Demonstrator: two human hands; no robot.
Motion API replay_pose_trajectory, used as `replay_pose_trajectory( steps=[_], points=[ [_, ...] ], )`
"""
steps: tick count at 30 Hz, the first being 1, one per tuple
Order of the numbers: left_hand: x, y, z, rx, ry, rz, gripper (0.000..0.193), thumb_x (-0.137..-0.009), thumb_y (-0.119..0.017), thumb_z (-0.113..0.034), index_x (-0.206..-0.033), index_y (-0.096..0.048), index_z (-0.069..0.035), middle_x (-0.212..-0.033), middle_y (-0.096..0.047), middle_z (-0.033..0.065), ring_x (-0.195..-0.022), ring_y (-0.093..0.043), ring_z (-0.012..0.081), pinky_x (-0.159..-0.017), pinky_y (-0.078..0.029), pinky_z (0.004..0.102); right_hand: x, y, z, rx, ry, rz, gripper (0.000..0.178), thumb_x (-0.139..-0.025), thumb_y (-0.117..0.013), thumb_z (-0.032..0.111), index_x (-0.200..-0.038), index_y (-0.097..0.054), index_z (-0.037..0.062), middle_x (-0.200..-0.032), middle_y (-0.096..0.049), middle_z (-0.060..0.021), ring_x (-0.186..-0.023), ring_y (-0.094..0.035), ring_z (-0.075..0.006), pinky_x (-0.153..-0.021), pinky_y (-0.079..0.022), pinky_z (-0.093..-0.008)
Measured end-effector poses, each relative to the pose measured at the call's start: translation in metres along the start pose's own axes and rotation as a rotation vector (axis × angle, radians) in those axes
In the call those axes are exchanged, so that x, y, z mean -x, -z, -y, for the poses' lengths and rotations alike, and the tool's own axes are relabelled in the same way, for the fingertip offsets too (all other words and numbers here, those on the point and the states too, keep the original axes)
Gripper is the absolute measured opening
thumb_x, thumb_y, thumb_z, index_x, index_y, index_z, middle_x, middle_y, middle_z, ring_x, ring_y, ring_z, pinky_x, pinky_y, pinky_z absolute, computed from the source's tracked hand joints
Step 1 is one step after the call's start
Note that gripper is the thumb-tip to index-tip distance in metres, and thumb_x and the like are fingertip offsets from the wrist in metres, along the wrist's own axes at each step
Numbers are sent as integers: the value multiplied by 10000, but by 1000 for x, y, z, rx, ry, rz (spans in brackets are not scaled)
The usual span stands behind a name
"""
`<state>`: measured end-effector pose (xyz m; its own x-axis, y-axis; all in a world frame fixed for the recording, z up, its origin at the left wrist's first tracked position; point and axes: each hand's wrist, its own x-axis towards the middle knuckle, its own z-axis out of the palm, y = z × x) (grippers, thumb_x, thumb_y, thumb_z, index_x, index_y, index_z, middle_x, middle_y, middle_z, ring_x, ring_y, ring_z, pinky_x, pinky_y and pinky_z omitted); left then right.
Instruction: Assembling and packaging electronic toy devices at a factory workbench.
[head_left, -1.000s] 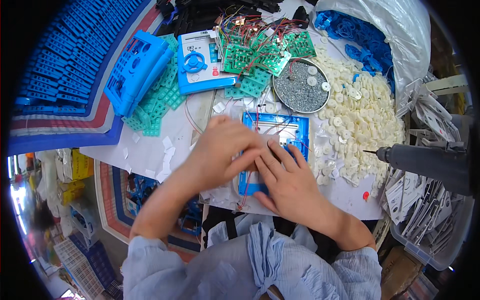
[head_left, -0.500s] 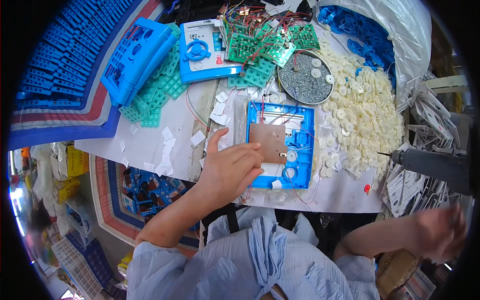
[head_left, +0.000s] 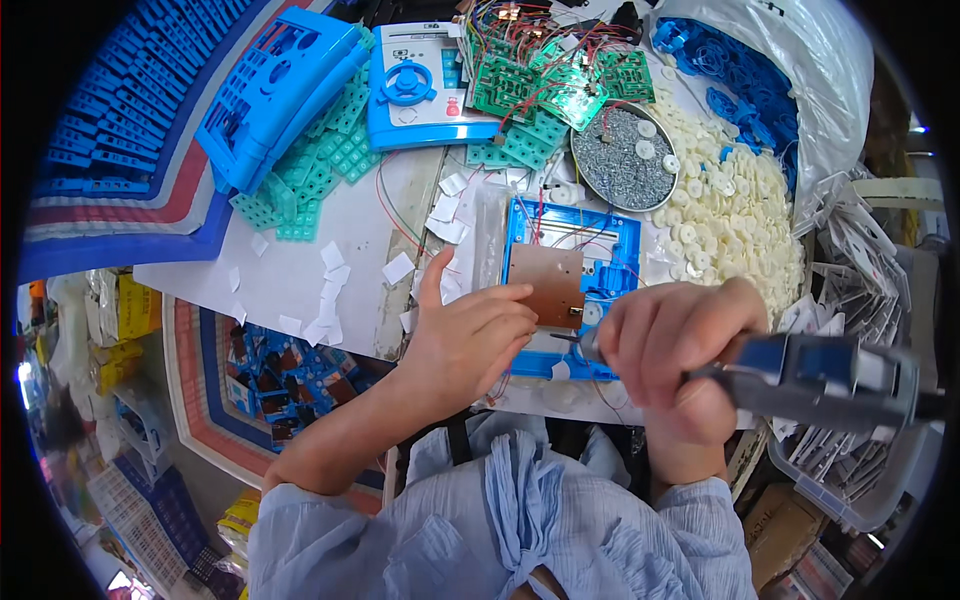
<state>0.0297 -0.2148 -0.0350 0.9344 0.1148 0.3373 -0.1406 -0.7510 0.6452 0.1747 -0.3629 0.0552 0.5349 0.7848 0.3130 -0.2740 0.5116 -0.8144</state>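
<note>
In front of me a blue plastic casing lies with its inside facing up, thin wires running in it. A brown circuit board sits over its left middle. My left hand has its fingers stretched out, the tips at the board's left edge and the thumb side low. My right hand is wrapped round a dark grey electric screwdriver. Its thin bit points left, near the lower right corner of the board; whether it touches anything cannot be told. The hand covers the casing's lower right part.
Behind the casing stands a round dish of small screws. Cream plastic discs are heaped to its right. Green circuit boards, teal rubber keypads and blue housings lie farther back. White paper pieces are scattered leftward.
My right hand has come in from the far right to the casing, now gripping the screwdriver that was pointing in from the right. My left hand stays at the board.
</note>
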Motion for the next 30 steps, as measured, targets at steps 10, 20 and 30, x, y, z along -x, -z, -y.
replay_pose_trajectory(
  steps=[10, 20, 30],
  points=[
    [0, -2, 4, 70, 17, -10, 143, -826, -720, -62, -951, -664, -104, -969, -718, -4, -1110, -676, 194, -1149, -98, 630, 2, -3, -18, 16, -38, 4, 216, -825, -773, 108, -924, -595, 37, -688, -620, -64, -589, -587, -200, -596, -493, -369],
    [1, -2, 4, 61, 11, -19, 111, -816, -722, -69, -908, -668, -100, -965, -713, -8, -1109, -672, 184, -1139, -121, 634, 3, -4, -22, 7, -26, 7, 190, -820, -751, 72, -916, -597, 18, -720, -625, -76, -593, -580, -202, -591, -489, -356],
    [-2, 0, 9, -12, -37, -13, 104, -792, -748, -105, -848, -664, -131, -922, -687, -30, -1084, -670, 143, -1117, -178, 658, 5, -15, -18, 297, -224, -57, 288, -862, -764, 217, -918, -518, 79, -635, -533, -17, -559, -509, -142, -621, -449, -362]
  ],
)
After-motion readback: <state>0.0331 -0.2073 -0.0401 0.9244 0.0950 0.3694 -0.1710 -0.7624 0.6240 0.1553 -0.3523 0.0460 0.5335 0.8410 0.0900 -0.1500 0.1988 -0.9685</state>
